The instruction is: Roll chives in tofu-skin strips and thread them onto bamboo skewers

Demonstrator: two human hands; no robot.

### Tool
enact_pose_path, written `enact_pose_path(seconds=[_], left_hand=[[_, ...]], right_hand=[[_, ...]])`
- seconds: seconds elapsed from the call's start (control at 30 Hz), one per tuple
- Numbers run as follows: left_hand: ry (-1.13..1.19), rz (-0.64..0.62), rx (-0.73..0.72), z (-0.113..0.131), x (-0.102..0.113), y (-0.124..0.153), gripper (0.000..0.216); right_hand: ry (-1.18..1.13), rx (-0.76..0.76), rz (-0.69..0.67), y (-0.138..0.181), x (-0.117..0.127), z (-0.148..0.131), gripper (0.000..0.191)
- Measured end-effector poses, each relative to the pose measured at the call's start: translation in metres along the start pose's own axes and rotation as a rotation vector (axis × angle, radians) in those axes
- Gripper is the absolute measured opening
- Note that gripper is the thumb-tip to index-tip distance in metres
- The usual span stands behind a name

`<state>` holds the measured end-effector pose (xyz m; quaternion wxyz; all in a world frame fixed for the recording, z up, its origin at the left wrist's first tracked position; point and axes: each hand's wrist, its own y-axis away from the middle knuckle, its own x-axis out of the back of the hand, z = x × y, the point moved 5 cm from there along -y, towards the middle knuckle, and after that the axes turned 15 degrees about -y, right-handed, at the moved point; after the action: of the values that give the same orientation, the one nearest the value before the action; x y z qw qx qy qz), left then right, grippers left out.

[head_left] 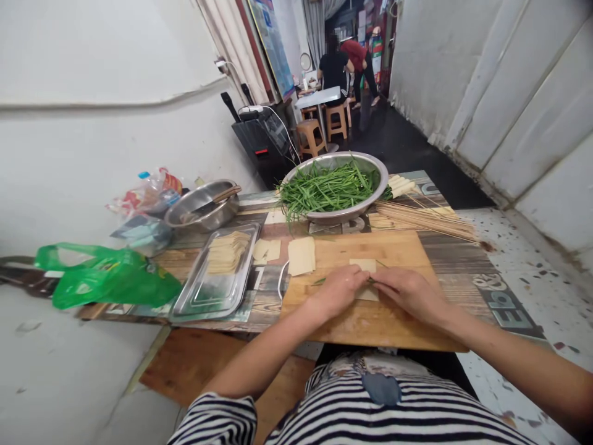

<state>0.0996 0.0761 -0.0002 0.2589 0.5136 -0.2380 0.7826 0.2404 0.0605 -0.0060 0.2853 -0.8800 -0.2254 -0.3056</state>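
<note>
A square, pale yellow tofu sheet point(363, 264) lies on the wooden cutting board point(333, 321) under my hands. My left hand point(343, 285) and my right hand point(410, 290) meet over its middle, fingertips pinched together on a few chives. Green chive ends poke out beside the left hand and above the right; the fingers hide the rest. A small stack of tofu sheets point(301, 256) sits at the board's left edge. Beyond the board stands a big metal bowl point(380, 191) heaped with long green chives point(331, 188).
A metal tray point(210, 296) holds more tofu sheets point(227, 252), with cut pieces point(267, 250) beside it. Thin wooden skewers point(426, 219) lie right of the bowl. A steel basin point(178, 216) and a green plastic bag point(111, 278) are at left. Two people are in the background.
</note>
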Motion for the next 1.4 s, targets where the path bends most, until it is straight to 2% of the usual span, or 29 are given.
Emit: enact_pose_path(seconds=[0.17,0.33,0.53,0.67,0.77,0.9,1.0,1.13,1.23,1.3,1.4], left_hand=[[-0.030,0.059,-0.071,-0.003,0.008,0.011,0.018],[-0.061,0.056,-0.160,-0.015,0.003,0.026,0.025],[-0.415,0.039,-0.328,-0.010,0.001,0.034,0.026],[-0.507,0.088,-0.326,-0.006,-0.003,0.033,0.035],[-0.490,0.200,-0.260,-0.007,-0.006,0.031,0.025],[-0.380,0.352,-0.212,-0.006,0.000,0.032,0.022],[-0.383,0.356,-0.246,-0.006,0.004,0.031,0.023],[-0.430,0.313,-0.382,-0.008,0.002,0.030,0.025],[-0.431,0.321,-0.405,-0.011,0.001,0.029,0.025],[-0.431,0.299,-0.387,-0.012,0.000,0.027,0.025],[-0.412,0.260,-0.363,-0.010,0.003,0.023,0.025]], right_hand=[[0.151,0.109,-0.069,0.001,-0.001,-0.023,0.030],[0.361,0.216,-0.121,0.004,-0.016,-0.027,0.030],[0.547,0.307,-0.065,0.014,-0.030,-0.032,0.026],[0.608,0.347,-0.046,0.016,-0.031,-0.034,0.030],[0.527,0.286,-0.041,0.012,-0.026,-0.031,0.031],[0.255,0.080,0.003,0.002,-0.014,-0.021,0.031],[0.064,-0.075,0.010,-0.006,-0.006,-0.010,0.030],[-0.144,-0.265,-0.136,-0.017,-0.003,0.004,0.020],[-0.203,-0.396,-0.194,-0.021,-0.002,0.013,0.017],[-0.182,-0.399,-0.194,-0.021,-0.002,0.013,0.017],[-0.008,-0.214,-0.087,-0.017,0.000,0.000,0.024]])
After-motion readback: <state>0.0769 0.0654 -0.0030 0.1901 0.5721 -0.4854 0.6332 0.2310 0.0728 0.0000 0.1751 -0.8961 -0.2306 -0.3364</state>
